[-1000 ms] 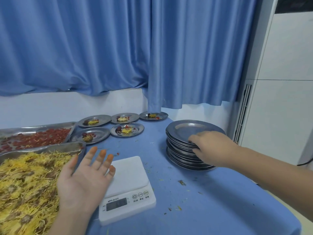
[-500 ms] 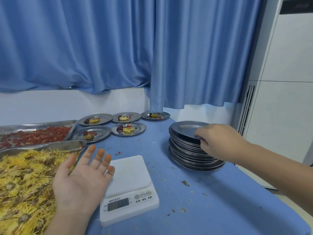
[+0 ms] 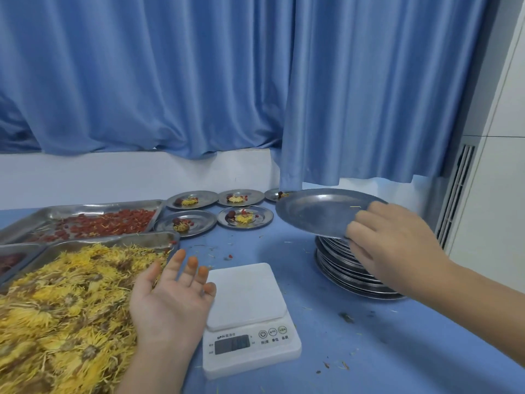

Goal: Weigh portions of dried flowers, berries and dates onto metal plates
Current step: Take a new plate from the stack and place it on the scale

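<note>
Flower tray point(image 3: 56, 294) left of scale point(image 3: 250, 314) — right hand point(image 3: 395, 248) pinches plate point(image 3: 318, 213) above stack point(image 3: 349, 268); left hand point(image 3: 170, 302) flat, fingers loose, palm up.

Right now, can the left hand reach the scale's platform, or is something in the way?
Probably yes. The left hand, open and palm up, is right beside the scale; its platform is bare, and the plate the right hand grips is off over the stack.
</note>
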`<state>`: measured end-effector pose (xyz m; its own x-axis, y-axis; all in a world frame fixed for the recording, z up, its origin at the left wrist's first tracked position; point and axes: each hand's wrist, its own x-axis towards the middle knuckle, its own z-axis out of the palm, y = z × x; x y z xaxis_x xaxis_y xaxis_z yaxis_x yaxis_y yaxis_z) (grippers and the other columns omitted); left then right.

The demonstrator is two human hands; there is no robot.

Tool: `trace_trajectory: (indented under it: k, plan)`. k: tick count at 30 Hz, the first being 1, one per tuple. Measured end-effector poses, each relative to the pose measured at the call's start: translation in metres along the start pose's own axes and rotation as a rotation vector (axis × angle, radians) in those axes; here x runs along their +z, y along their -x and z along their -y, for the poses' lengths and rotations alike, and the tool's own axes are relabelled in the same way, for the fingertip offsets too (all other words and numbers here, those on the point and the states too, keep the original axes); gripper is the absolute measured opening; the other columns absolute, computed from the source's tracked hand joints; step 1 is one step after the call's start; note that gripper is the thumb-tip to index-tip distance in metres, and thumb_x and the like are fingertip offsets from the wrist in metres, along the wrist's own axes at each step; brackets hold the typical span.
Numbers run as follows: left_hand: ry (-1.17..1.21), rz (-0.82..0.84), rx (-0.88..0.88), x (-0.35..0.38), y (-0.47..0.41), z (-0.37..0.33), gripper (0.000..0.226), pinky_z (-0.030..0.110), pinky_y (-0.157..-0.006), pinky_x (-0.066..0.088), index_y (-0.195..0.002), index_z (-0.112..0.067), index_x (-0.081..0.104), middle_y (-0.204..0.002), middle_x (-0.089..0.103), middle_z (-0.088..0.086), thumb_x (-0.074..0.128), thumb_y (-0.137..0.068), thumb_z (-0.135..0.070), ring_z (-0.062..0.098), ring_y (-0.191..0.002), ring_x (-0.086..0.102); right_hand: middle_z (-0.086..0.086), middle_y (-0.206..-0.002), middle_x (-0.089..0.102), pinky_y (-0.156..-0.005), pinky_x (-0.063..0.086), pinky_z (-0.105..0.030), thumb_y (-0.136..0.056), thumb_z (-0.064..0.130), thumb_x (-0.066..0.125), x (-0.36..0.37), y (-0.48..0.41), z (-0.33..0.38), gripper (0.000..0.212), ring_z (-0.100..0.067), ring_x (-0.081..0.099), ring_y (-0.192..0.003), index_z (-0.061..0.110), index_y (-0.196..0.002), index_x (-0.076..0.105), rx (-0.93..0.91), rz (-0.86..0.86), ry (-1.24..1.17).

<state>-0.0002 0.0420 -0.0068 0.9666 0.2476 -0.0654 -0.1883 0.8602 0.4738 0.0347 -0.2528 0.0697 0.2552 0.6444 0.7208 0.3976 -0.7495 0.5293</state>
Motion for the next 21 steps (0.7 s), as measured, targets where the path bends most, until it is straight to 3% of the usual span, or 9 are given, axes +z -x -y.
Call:
trace_trajectory:
  k: [3,10,15,21]
  plan:
    - [-0.055,-0.003,0.077,0.0,-0.001,0.001,0.036,0.032,-0.066,0.039,-0.102,-0.017,0.068,-0.08,0.067,0.002,0.05,-0.086,-0.043,0.021,-0.075,0.058,-0.005,-0.055,0.046,-0.045,0.038,-0.036,-0.066,-0.002,0.069,0.008,-0.004,0.031,0.021,-0.027,0.044,-0.051,0.009,-0.057,0.054,-0.05,-0.078,-0.095]
    - [-0.087,-0.097,0.265,-0.005,0.001,-0.009,0.036,0.031,-0.063,0.039,-0.101,-0.016,0.069,-0.083,0.064,0.001,0.044,-0.09,-0.04,0.018,-0.074,0.053,-0.003,-0.054,0.049,-0.043,0.039,-0.037,-0.065,-0.003,0.071,0.038,-0.007,0.093,0.02,-0.026,0.042,-0.048,0.01,-0.056,0.058,-0.072,-0.097,-0.282]
    - [-0.096,-0.129,0.29,-0.004,0.0,-0.009,0.037,0.031,-0.062,0.039,-0.103,-0.014,0.068,-0.087,0.062,0.003,0.043,-0.091,-0.039,0.018,-0.073,0.052,-0.002,-0.054,0.05,-0.041,0.039,-0.033,-0.064,-0.002,0.072,0.058,0.004,0.108,0.02,-0.026,0.043,-0.046,0.01,-0.055,0.058,-0.052,-0.087,-0.344]
    - [-0.123,-0.104,0.28,-0.004,-0.002,-0.006,0.037,0.031,-0.06,0.04,-0.101,-0.014,0.07,-0.077,0.067,0.001,0.045,-0.09,-0.039,0.017,-0.067,0.055,-0.003,-0.055,0.052,-0.043,0.042,-0.033,-0.069,0.003,0.07,0.064,0.012,0.111,0.015,-0.027,0.048,-0.046,0.01,-0.058,0.062,0.012,-0.053,-0.416]
